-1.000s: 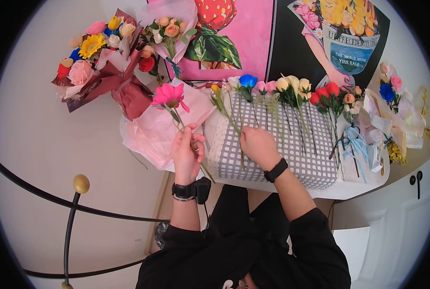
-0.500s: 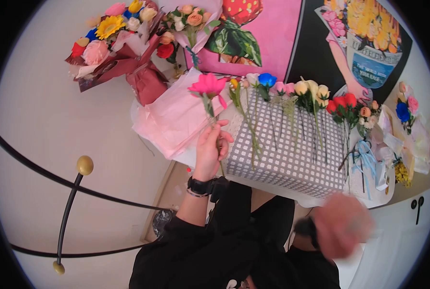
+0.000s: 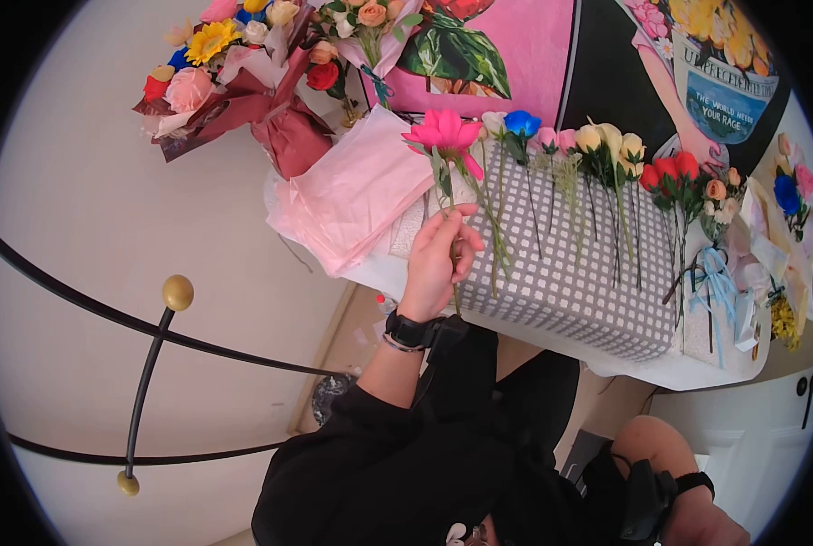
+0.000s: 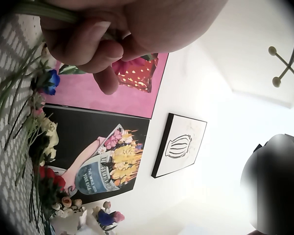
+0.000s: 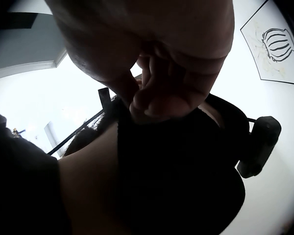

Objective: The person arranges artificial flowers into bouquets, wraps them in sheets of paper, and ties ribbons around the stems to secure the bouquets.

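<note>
In left hand (image 3: 443,250), with fingers curled around: one large pink flower (image 3: 444,133), gripped below the bloom, head pointing to 12 o'clock from this hand. Right hand (image 5: 176,49) low in the head view, between 4 and 5 o'clock, partly cut off; in the right wrist view dark, with fingers bent inward. Cannot tell how tightly closed, nor whether holding something.

From left hand, at 10 o'clock, flat: pink paper (image 3: 352,196), sheets not countable. At 3 o'clock: one checked cloth (image 3: 565,264). On it, from 1 o'clock to past 2, in a row: one white flower (image 3: 494,124), one blue flower (image 3: 522,125), two pink blooms (image 3: 566,141), at least three cream flowers (image 3: 632,147), three red flowers (image 3: 666,171).

Farther, between 10 and 11: one dark red wrapping (image 3: 283,123), containing one sunflower (image 3: 212,42), one big pink rose (image 3: 189,90) and others. Between 11 and 12: one pale wrapping (image 3: 397,47), with peach roses (image 3: 371,13) inside.

Behind, from 12 to 2: two painted panels (image 3: 552,55), with one painted vessel (image 3: 720,105) full of yellow flowers on the black one. Farthest, in left wrist view: one framed drawing (image 4: 180,144).
</note>
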`<state>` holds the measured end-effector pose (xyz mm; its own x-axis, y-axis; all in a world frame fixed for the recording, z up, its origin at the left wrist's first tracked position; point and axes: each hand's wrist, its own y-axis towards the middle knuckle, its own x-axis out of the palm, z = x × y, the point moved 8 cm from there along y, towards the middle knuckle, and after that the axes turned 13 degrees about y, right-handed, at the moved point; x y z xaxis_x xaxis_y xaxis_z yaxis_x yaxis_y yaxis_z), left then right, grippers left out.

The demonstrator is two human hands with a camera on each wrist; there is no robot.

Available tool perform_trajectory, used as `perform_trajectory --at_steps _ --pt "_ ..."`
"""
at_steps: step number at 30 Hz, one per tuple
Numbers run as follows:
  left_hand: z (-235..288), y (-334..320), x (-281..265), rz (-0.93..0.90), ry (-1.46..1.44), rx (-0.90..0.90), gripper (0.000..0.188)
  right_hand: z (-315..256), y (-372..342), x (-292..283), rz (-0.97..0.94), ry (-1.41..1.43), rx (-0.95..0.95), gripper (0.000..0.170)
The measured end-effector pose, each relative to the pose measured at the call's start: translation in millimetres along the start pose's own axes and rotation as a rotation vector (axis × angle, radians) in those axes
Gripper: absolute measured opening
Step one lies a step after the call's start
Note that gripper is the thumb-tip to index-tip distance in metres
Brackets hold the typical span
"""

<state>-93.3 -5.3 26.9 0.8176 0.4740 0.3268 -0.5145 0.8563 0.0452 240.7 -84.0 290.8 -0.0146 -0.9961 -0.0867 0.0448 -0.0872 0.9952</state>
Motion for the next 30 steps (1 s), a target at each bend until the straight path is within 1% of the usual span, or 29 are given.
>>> perform_trajectory --at_steps 2,4,5,7,8,13,14,15,16,17,18,20,21,23,24,25,26,27,29,30 --pt "0.7 0.4 5.7 -0.033 0.0 0.006 0.032 -7.4 -1.2 3.0 -0.004 0.038 -0.028 0.02" --pt "-1.3 0.7 7.5 -0.037 -0.003 0.007 0.032 -11.4 -2.7 2.1 0.083 -0.063 0.067 0.02" --pt "-1.7 0.1 6.9 -0.037 -0.001 0.005 0.032 -13.6 -3.8 -0.4 0.084 -0.064 0.068 0.02" --pt "-2.0 -1.3 7.0 -0.033 0.003 0.002 0.032 -18.5 -6.0 0.5 0.009 0.052 0.027 0.015" --pt "-2.4 -0.8 9.5 -0.035 0.002 0.002 0.033 -17.9 -7.1 -1.0 0.01 0.042 0.029 0.015" --pt "-6.7 -5.1 25.5 -0.101 -0.068 -0.024 0.033 5.0 -22.4 -29.9 0.219 -0.088 0.214 0.008" --pt "-7.0 -7.3 31.8 -0.108 -0.071 -0.025 0.034 5.0 -34.0 -32.2 0.213 -0.103 0.218 0.008" --pt "-6.7 -9.9 38.2 -0.115 -0.073 -0.025 0.035 19.2 -60.8 -46.9 0.301 -0.31 0.456 0.007" --pt "-4.4 -12.7 45.3 -0.129 -0.062 -0.035 0.035 29.8 -90.5 -62.9 0.389 -0.52 0.691 0.012" --pt "-5.6 -14.7 51.3 -0.145 -0.068 -0.039 0.035 47.8 -115.8 -71.9 0.402 -0.734 0.935 0.003" --pt "-6.8 -16.8 57.9 -0.17 -0.084 -0.033 0.035 69.0 -149.5 -79.0 0.406 -0.779 1.15 0.006" --pt "-7.5 -20.5 71.2 -0.205 -0.104 -0.027 0.035 102.6 -209.3 -77.8 0.409 -0.697 1.382 0.015" --pt "-5.6 -23.4 79.2 -0.226 -0.114 -0.005 0.033 108.5 -227.4 -75.3 0.416 -0.706 1.381 0.015" --pt "-6.8 -25.6 89.6 -0.257 -0.119 0.014 0.032 117.6 -262.5 -65.1 0.453 -0.584 1.397 0.019" --pt "-10.0 -26.9 92.8 -0.263 -0.074 0.011 0.031 117.6 -278.9 -66.2 0.461 -0.59 1.396 0.019" --pt "-12.5 -28.1 94.3 -0.267 -0.03 0.008 0.031 117.0 -289.6 -69.2 0.521 -0.577 1.383 0.02" --pt "-13.4 -28.0 94.5 -0.264 0.075 0.018 0.031 114.1 -297.1 -72.7 0.577 -0.563 1.367 0.02" --pt "-13.5 -28.1 95.1 -0.266 0.073 0.02 0.031 111.0 -301.1 -75.2 0.576 -0.567 1.366 0.02" --pt "-12.7 -30.9 100.4 -0.326 0.068 0.036 0.032 96.0 -280.6 -92.7 0.596 -0.921 1.275 0.018" --pt "-10.9 -32.1 101.0 -0.324 0.064 0.042 0.032 91.3 -278.8 -97.6 0.669 -0.899 1.377 0.013"
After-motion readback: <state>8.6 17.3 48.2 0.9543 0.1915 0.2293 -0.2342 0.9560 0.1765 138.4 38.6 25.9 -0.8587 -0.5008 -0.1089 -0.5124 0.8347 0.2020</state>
